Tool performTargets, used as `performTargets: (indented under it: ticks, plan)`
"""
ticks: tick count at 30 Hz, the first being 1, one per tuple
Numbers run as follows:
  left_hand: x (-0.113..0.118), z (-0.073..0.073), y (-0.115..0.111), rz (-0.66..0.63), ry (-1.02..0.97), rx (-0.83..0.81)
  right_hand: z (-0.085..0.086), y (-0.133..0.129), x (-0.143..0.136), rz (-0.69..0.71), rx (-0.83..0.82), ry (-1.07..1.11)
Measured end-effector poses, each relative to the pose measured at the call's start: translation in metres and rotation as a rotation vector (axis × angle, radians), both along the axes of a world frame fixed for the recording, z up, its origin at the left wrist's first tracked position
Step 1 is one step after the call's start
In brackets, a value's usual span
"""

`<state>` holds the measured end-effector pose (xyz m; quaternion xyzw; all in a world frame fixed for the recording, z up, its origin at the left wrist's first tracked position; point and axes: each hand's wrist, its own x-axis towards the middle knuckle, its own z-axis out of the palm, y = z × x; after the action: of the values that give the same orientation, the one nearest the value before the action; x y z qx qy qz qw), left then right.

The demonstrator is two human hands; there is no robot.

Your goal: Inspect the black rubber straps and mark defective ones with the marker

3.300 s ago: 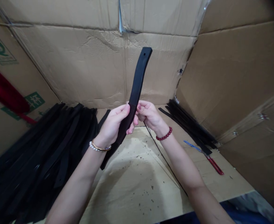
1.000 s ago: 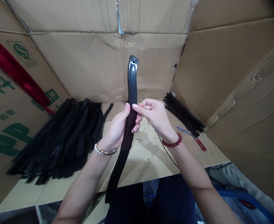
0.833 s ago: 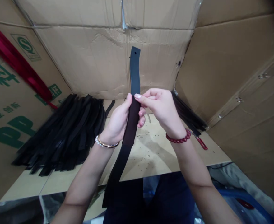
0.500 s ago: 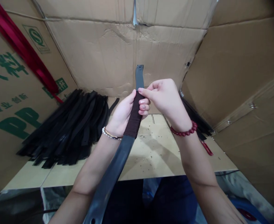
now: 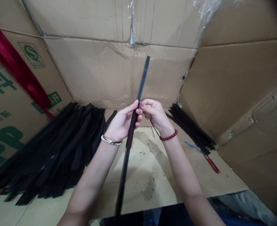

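Observation:
My left hand (image 5: 121, 122) is closed around a long dark strip (image 5: 123, 175) that looks like metal, at its middle section wound with dark brown cord (image 5: 131, 128). The strip stands edge-on, its bare upper end pointing up and away. My right hand (image 5: 153, 113) is pinched at the top of the winding, close to the left fingertips. From it a thin dark loose cord (image 5: 154, 127) hangs down towards the wrist.
A heap of dark strips (image 5: 65, 147) lies on the left of the cardboard-covered table (image 5: 152, 201). More dark strips (image 5: 192, 128) lie at right, near a red-handled tool (image 5: 212, 164) with a bluish front end. Cardboard walls (image 5: 100, 72) enclose the back and sides. A red ribbon (image 5: 18, 56) hangs left.
The strip has turned from showing its broad face to its narrow edge. My hands have moved slightly lower in view, and a loose cord now shows below my right hand.

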<state>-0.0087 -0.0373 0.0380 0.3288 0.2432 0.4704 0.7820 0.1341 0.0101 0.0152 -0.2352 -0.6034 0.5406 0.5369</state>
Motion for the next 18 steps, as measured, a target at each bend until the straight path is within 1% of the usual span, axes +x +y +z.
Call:
performTargets:
  ticks: [2, 5, 7, 9, 11, 14, 16, 18]
  plan:
    - [0.002, -0.005, 0.005, 0.034, 0.042, 0.009, -0.011, 0.013, -0.001, 0.050, -0.058, 0.036]
    - [0.008, -0.015, 0.012, 0.139, 0.050, 0.141, -0.025, 0.027, -0.005, 0.048, -0.142, 0.072]
    - [0.010, -0.019, 0.014, 0.116, 0.008, 0.172, -0.030, 0.033, -0.007, 0.020, -0.142, 0.076]
    - [0.010, -0.019, 0.015, 0.045, -0.029, 0.148, -0.030, 0.035, -0.007, 0.003, -0.110, 0.071]
    - [0.008, -0.016, 0.015, 0.011, -0.059, 0.112, -0.028, 0.035, -0.005, 0.000, -0.087, 0.060]
    - [0.007, -0.012, 0.016, 0.049, -0.065, 0.108, -0.025, 0.035, 0.000, -0.021, -0.084, 0.033]
    - [0.007, -0.011, 0.016, 0.083, -0.044, 0.120, -0.026, 0.035, 0.002, -0.048, -0.083, 0.011]
    - [0.007, -0.012, 0.016, 0.090, -0.040, 0.118, -0.027, 0.037, 0.003, -0.074, -0.069, -0.001]
